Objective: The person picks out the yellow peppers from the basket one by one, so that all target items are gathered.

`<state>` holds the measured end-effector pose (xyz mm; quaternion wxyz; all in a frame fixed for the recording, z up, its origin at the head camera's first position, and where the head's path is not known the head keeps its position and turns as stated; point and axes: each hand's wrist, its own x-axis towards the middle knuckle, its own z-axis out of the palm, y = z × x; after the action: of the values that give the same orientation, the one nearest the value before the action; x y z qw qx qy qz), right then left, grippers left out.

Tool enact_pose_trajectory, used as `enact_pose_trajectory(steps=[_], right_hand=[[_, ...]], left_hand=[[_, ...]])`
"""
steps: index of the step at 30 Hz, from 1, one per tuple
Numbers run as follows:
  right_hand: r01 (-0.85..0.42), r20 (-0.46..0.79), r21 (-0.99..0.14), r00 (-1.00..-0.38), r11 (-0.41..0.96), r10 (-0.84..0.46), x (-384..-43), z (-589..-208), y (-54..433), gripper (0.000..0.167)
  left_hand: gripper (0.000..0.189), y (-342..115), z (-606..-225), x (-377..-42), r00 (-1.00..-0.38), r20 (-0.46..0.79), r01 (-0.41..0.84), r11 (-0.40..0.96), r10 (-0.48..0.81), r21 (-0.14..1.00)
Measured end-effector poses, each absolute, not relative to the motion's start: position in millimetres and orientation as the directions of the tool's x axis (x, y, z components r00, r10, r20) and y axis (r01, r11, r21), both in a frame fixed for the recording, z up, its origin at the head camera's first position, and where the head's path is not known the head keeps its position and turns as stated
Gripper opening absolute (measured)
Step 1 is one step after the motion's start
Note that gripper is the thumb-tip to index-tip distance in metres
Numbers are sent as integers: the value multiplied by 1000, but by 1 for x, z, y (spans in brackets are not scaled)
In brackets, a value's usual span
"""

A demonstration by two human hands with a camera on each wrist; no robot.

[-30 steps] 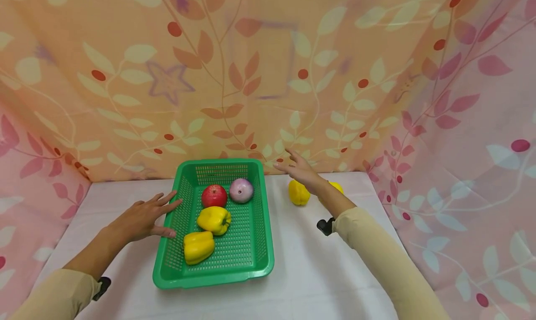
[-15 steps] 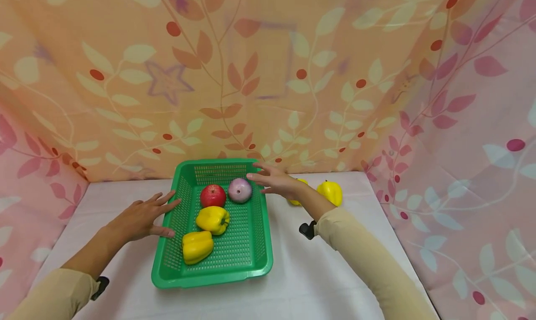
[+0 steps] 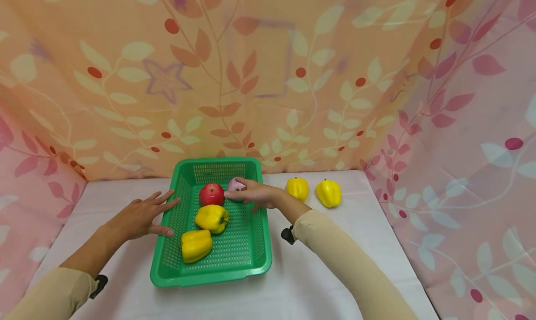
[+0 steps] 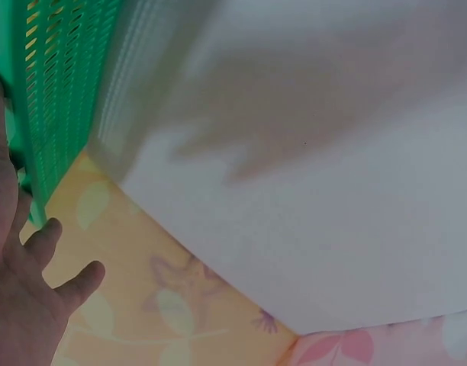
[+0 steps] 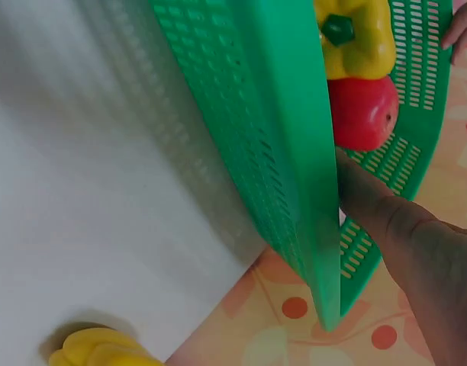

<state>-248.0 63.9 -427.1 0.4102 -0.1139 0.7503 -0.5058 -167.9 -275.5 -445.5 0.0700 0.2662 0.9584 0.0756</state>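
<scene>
A green perforated plastic basket (image 3: 266,245) holds a red round fruit (image 3: 211,194), a purple round vegetable (image 3: 233,185) and two yellow bell peppers (image 3: 212,218). My right hand (image 3: 261,195) reaches over the basket's right rim, fingers extended, and partly covers the purple vegetable. In the right wrist view the thumb (image 5: 386,217) dips inside the rim close to the red fruit (image 5: 363,113); the other fingers are mostly hidden there. At the left rim, my left hand (image 3: 140,217) is spread with fingertips overlapping the edge, gripping nothing.
Two more yellow bell peppers (image 3: 297,189) stand on the white tablecloth (image 3: 318,259), right of the basket near the back. Leaf-patterned cloth (image 3: 268,101) rises behind the table and along both sides.
My right hand has moved left and down from above the loose peppers to inside the basket's right edge, uncovering those peppers. The left hand and the basket have hardly moved.
</scene>
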Motion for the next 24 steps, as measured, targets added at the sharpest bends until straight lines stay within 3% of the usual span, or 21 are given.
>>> enact_pose_trajectory(steps=[8,24], right_hand=[[322,-543,-834,-626,449,-559,-246,-436,46,83],[444,-623,-781,-596,438,-507,-239,-453,20,96]], left_hand=[[94,-276,-445,-169,-849,-97,499,848,520,182],[94,-274,-444,-168,-848,-87,504,846,523,178]])
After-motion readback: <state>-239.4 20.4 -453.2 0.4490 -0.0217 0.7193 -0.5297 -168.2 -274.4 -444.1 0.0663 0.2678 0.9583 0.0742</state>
